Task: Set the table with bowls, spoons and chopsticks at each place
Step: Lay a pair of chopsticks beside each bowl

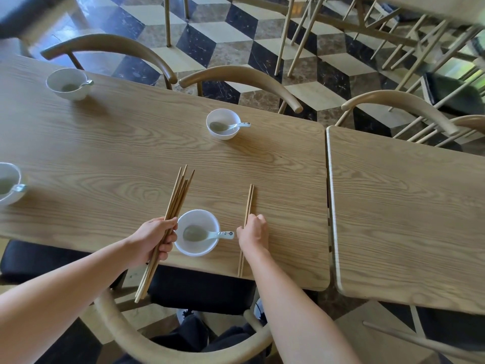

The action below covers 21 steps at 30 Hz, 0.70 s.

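Daylight was soft, even and fairly bright. The floor (86,19) at the upper left carried a pale bluish sheen. The far bowl (223,124) threw only a weak, diffuse shadow on the table (118,143). The wood grain in the middle was sharp, while the upper corners were smeared by blur. The wide lens bent the table edges near the borders.

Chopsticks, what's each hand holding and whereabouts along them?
The left hand grips a bundle of chopsticks near its middle. The right hand pinches one pair, on the table, mid-length.
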Motion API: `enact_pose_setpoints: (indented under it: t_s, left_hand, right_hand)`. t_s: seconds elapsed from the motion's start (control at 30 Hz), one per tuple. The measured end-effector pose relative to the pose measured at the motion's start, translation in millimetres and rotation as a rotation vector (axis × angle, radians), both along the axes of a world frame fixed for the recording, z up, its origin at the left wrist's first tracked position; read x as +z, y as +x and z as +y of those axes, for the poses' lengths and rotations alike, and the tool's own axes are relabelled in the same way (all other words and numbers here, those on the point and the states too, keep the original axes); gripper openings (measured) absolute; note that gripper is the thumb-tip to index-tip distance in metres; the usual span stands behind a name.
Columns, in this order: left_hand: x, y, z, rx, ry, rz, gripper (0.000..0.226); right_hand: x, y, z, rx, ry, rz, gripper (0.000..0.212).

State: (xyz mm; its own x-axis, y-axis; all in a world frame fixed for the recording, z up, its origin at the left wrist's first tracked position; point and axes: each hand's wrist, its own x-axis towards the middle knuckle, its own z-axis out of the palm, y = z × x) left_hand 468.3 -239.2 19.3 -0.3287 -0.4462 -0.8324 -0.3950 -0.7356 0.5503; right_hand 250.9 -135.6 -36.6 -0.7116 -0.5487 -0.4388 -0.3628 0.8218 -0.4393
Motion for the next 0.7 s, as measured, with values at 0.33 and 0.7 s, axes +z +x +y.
enact_pose_setpoints:
  t_s: [0.33,0.7]
  left_hand:
    - [16,-39,-2,-0.087,0.032,0.236,0.019]
    - [35,-100,57,-0.278,0.317,0.500,0.036]
  right_hand:
    - [54,-1,26,-0.282,-0.284,-0.106,0.014]
    - [124,-12,50,-0.434,-0.430,-0.954,0.014]
